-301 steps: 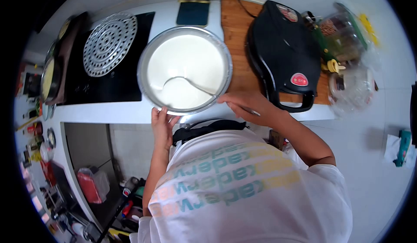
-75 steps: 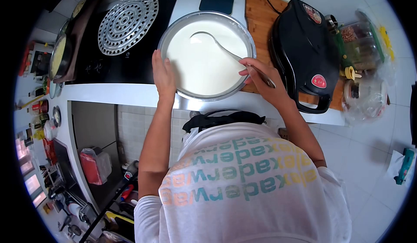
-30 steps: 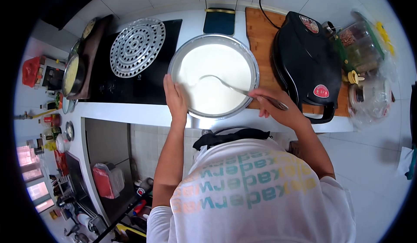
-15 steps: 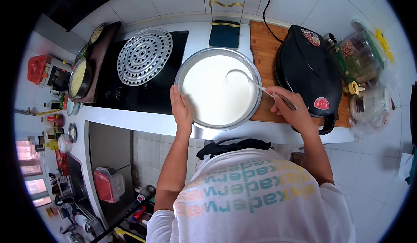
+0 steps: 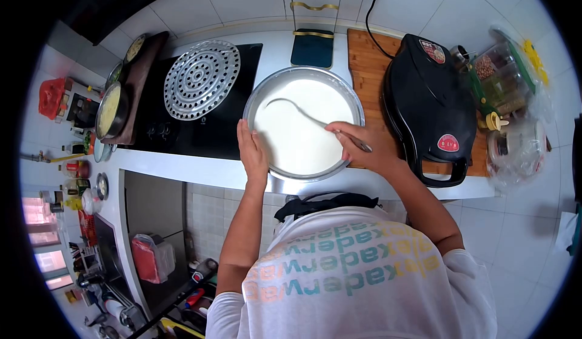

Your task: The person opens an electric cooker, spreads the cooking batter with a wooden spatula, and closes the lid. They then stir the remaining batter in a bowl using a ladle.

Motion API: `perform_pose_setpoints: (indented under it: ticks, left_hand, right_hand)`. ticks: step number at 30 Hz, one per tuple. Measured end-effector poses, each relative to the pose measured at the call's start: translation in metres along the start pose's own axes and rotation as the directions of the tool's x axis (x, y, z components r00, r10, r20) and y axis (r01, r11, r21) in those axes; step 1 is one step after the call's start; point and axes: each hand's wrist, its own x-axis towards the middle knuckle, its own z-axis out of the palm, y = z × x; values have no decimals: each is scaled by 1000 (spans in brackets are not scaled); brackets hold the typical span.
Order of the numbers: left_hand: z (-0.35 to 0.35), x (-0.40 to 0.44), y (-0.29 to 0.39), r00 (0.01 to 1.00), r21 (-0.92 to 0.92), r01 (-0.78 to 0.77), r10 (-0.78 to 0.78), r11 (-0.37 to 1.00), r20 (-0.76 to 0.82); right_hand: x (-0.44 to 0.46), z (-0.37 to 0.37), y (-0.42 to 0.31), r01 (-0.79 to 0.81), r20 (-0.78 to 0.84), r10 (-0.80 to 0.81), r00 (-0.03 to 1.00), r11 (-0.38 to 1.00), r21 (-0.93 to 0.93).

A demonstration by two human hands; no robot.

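A wide metal basin full of smooth white batter-like liquid stands on the counter in front of me. My left hand rests against the basin's left side, its fingers stretched out along the outer wall and the thumb near the rim. Over the basin's right part, my right hand is closed around the handle of a metal ladle. The ladle's curved head lies in the liquid towards the left and is partly submerged.
Right of the basin, a closed black electric griddle sits on a wooden board. A perforated steamer plate lies on the black cooktop at left. Beyond it is a pan with pale food. Plastic containers stand far right.
My right hand has moved left over the basin, carrying the ladle's head from the right of centre to the left part of the liquid. My left hand stays in place.
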Motion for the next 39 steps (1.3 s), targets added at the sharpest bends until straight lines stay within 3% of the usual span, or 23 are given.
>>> perform_pose_setpoints:
  ticks: [9,15,22,25,28,31,39]
  left_hand:
    - [-2,0,5,999,-48,36,-36,998,5]
    - [-1,1,6,998,-33,55,-55,998,15]
    - [-2,1,5,1000,-44,26,-26,999,3]
    - [-1,1,6,1000,-45,31,-31,998,-6]
    - [-1,1,6,999,-58,36,-36,998,-9]
    - [0,1,3,1000,-46,26,-27,999,-11]
    - [-2,1,6,999,-100,50,-51,994,-15]
  right_hand:
    - [-44,-13,-6,-74,133,83,988,995,-67]
    - [-63,-55,-30,-156,33,165,986,971,-182]
    - [-43,-49,-32,-119,-141,71,987,924,-363]
    - [-28,-44,-13,5,-129,-67,989,903,-430]
    - [-8,-31,8,83,-141,-133,981,946,-312]
    - [5,-14,13,32,-119,-52,992,986,-165]
    - [-4,12,2,43,14,-42,999,995,-95]
